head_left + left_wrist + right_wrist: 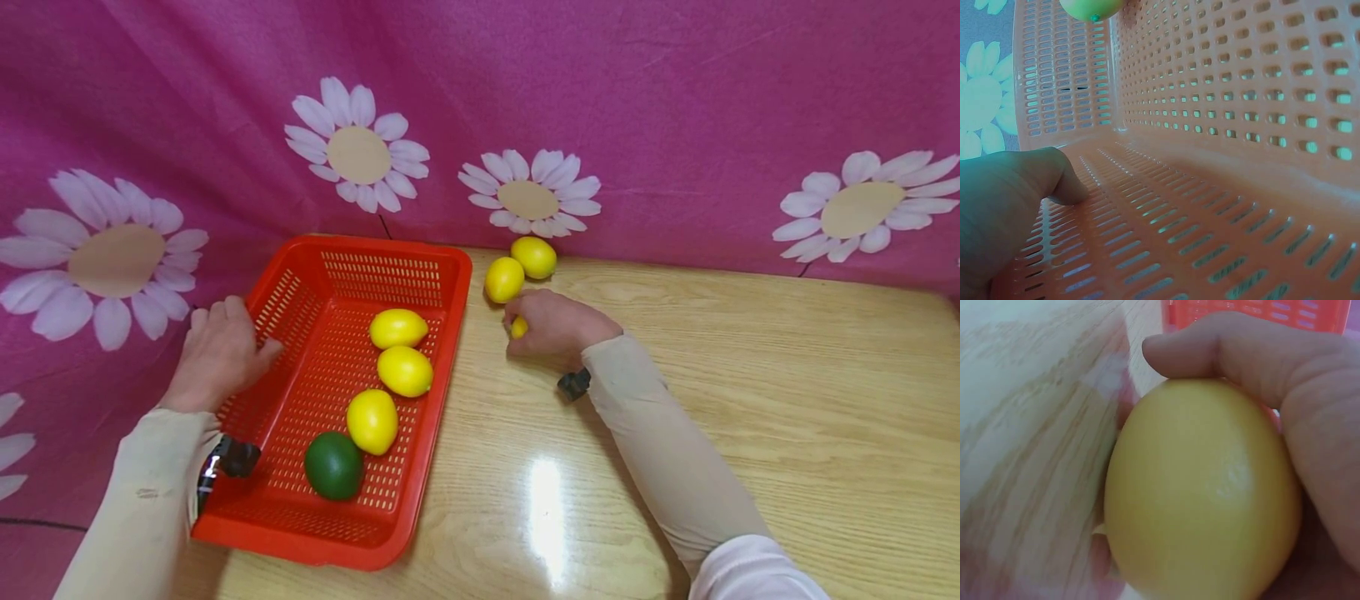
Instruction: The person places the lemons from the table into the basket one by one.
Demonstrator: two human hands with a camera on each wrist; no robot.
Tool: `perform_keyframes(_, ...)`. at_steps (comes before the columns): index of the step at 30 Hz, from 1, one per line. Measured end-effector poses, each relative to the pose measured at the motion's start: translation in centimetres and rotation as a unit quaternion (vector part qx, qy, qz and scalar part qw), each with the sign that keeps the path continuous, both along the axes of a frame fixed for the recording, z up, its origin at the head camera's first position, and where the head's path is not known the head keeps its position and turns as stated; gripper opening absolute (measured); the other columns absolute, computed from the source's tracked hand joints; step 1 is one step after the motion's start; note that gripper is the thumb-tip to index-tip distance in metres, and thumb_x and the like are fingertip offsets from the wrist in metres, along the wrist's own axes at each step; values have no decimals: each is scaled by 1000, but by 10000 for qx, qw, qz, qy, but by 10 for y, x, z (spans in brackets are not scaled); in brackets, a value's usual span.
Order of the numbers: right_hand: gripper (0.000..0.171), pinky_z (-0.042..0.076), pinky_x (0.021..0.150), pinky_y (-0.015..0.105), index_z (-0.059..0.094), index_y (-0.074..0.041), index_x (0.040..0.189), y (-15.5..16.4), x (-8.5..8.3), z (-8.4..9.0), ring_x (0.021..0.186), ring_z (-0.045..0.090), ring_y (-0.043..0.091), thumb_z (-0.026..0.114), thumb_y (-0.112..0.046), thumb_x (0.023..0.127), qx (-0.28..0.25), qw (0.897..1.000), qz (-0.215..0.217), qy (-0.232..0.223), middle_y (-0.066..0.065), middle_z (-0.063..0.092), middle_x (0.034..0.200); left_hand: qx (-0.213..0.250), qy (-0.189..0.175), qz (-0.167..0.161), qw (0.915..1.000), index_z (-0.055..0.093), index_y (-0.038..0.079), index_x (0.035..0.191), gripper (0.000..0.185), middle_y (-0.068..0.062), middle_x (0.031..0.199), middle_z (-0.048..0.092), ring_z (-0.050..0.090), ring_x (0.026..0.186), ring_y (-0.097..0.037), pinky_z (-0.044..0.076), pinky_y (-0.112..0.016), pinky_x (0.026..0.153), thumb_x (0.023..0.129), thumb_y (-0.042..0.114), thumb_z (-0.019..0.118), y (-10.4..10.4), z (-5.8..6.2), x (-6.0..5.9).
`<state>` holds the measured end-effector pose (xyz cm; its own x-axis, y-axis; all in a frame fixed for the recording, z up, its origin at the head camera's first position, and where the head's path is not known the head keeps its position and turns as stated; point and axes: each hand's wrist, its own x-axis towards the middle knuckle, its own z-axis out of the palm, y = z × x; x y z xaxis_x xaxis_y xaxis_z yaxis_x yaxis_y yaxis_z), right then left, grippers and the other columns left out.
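A red slotted basket (450, 275) sits on the wooden table at the left. It holds three yellow lemons (404, 370) and one green lime (333, 465). My left hand (219, 350) rests on the basket's left wall, thumb (1060, 181) pressed on the inside of it. My right hand (551, 327) lies on the table just right of the basket and grips a yellow lemon (1204, 494), mostly covered by the fingers in the head view. Two more lemons (504, 279) lie just beyond that hand near the cloth.
A magenta cloth with white daisies (528, 196) hangs behind the table and drapes down its left side. The wooden tabletop (787, 383) stretches bare to the right and front. The basket's front corner is near the table's front edge.
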<state>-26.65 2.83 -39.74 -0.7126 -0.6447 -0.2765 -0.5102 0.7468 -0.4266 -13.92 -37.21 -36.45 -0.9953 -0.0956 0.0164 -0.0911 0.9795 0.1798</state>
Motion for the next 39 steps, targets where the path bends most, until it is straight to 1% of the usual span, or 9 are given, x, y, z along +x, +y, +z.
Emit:
perform_keyframes(3, 14, 44, 82, 35, 65, -16, 92, 0, 0, 0, 87, 57, 20, 73, -26, 85, -16, 10000, 47, 41, 1, 56, 91, -1, -28, 30, 10000, 39, -14, 111, 50, -29, 92, 46, 41, 87, -41, 34, -49, 79, 90, 19, 71, 0, 0, 0)
perform_keyframes(6, 15, 44, 81, 34, 66, -16, 93, 1, 1, 1, 86, 56, 20, 74, -27, 85, -22, 10000, 52, 43, 1, 56, 91, 6, -51, 50, 10000, 39, -14, 111, 50, -29, 93, 46, 40, 88, -42, 34, -50, 79, 90, 19, 71, 0, -1, 0)
perform_keyframes(10, 21, 46, 81, 35, 68, -14, 102, 2, 2, 2, 85, 57, 20, 74, -26, 85, -91, 10000, -8, 40, 3, 58, 92, 22, -53, 76, 10000, 39, -14, 111, 51, -29, 93, 46, 40, 89, -42, 35, -50, 79, 90, 19, 71, 1, -1, 0)
perform_keyframes(14, 32, 50, 89, 36, 67, -12, 113, 2, 3, 3, 91, 60, 22, 75, -27, 86, -161, 9998, -125, 16, 3, 64, 98, -12, -17, 79, 10000, 39, -14, 110, 50, -28, 92, 46, 40, 89, -42, 34, -49, 79, 90, 19, 71, 2, -1, 0)
perform_keyframes(17, 35, 52, 93, 37, 67, -13, 117, 2, 4, 4, 95, 62, 23, 75, -28, 87, -182, 9997, -180, 31, 3, 68, 101, -31, -7, 62, 10000, 39, -14, 110, 50, -28, 92, 46, 40, 88, -41, 33, -49, 79, 90, 19, 71, 2, -1, 0)
perform_keyframes(25, 30, 51, 89, 35, 68, -14, 112, 1, 4, 6, 92, 62, 21, 76, -29, 88, -273, 9995, -119, 122, 1, 67, 94, 29, -79, 87, 9999, 38, -13, 112, 51, -29, 94, 47, 41, 89, -41, 35, -49, 79, 89, 18, 71, 1, 0, 0)
perform_keyframes(31, 34, 51, 89, 35, 68, -13, 114, 0, 4, 6, 93, 61, 22, 77, -31, 87, -268, 9992, -104, 264, 2, 66, 96, 59, -94, 106, 9999, 38, -14, 113, 52, -29, 94, 47, 40, 90, -41, 35, -49, 78, 90, 19, 71, 1, 0, 0)
perform_keyframes(35, 37, 50, 90, 36, 67, -13, 117, -1, 6, 7, 95, 61, 22, 78, -33, 87, -292, 9992, -167, 199, 1, 67, 98, 42, -87, 93, 9999, 38, -14, 113, 52, -30, 94, 47, 39, 90, -42, 35, -49, 78, 89, 18, 71, 1, 0, -1)
perform_keyframes(39, 37, 49, 90, 35, 68, -12, 116, -1, 5, 7, 93, 61, 22, 79, -32, 87, -340, 9991, -125, 222, 2, 66, 95, 27, -71, 91, 9999, 38, -14, 113, 53, -30, 95, 47, 39, 90, -42, 36, -50, 78, 88, 18, 72, 1, 0, -1)
